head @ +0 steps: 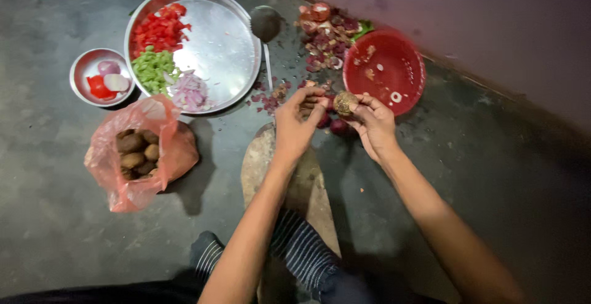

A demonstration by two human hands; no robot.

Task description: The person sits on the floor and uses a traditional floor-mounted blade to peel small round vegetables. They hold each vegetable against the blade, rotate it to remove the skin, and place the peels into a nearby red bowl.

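Hands: right hand [374,124] grips a small brown potato [345,103] above the floor, beside the red bowl [394,52]; left hand [298,124] pinches at its skin.
Done: steel plate [231,48] holds chopped tomato [159,31], green pieces [154,69], sliced onion [189,92].
Left: pink bag [175,150] seems to hold more unpeeled potatoes [138,152].

Bare floor [55,218] is left open to the near left and at the far right. Ahead, the way is blocked by a red bowl [406,88], peel scraps [326,39], a steel plate [228,45] and a ladle [266,24]; a pink bag [166,150] stands left.
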